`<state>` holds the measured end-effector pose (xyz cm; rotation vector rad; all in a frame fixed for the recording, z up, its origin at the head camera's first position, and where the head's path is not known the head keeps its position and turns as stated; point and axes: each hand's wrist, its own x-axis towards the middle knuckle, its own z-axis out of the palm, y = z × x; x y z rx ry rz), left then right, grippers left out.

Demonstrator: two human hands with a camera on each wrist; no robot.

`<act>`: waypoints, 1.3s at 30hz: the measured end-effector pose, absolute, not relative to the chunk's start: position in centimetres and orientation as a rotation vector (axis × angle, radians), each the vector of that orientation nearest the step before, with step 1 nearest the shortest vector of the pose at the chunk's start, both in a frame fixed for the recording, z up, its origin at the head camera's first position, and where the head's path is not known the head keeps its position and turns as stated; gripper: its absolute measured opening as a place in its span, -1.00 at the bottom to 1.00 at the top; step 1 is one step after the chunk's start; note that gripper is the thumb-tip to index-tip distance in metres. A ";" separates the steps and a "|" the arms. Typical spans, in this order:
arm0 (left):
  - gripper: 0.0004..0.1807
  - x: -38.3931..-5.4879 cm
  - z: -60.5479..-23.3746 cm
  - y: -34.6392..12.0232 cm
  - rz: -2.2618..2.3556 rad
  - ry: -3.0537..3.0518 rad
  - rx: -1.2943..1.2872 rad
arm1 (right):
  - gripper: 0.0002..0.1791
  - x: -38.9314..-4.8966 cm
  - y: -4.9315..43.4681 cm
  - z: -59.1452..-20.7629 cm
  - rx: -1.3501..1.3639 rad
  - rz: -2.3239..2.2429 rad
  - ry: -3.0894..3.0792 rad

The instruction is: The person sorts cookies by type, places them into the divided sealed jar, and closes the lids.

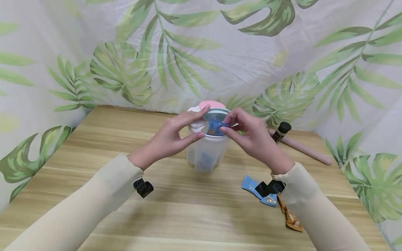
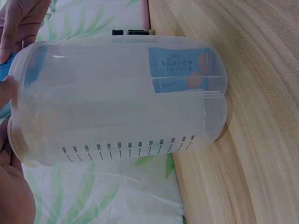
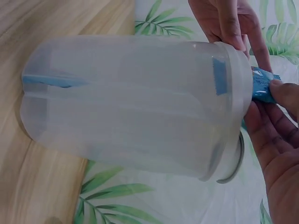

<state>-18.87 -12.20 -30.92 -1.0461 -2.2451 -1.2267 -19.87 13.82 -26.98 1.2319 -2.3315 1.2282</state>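
A translucent plastic storage container (image 1: 207, 153) stands upright on the table, with a raised green lid (image 1: 217, 114) at its opening. My right hand (image 1: 251, 134) pinches a small blue snack packet (image 1: 214, 128) between thumb and fingers, partly inside that opening. My left hand (image 1: 172, 136) touches the container's top, its index finger by the raised lid and its thumb at the rim, both fairly straight. Through the wall, the left wrist view shows another blue packet (image 2: 180, 70) at the bottom. Black measuring marks run along that side.
Blue packets (image 1: 250, 184) and an orange packet (image 1: 292, 221) lie on the wooden table (image 1: 176, 216) near my right forearm. Behind my right hand are a black-capped bottle (image 1: 284, 128) and a pale pink rod (image 1: 307, 151). A leaf-patterned cloth (image 1: 176, 52) hangs behind the table.
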 end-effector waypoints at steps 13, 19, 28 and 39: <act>-0.26 -18.9 -30.8 -12.1 -1.244 -2.237 -1.060 | -0.90 -19.7 14.0 -27.7 1.228 1.108 -2.401; -0.26 -18.9 -30.8 -12.2 -1.228 -2.234 -1.060 | -0.92 -19.5 14.1 -27.6 1.275 1.023 -2.426; -0.26 -18.9 -30.8 -12.2 -1.243 -2.234 -1.067 | -0.92 -19.6 14.3 -27.8 1.290 1.021 -2.395; -0.25 -19.0 -30.8 -12.2 -1.237 -2.237 -1.060 | -0.80 -19.4 15.3 -28.0 1.294 1.161 -2.309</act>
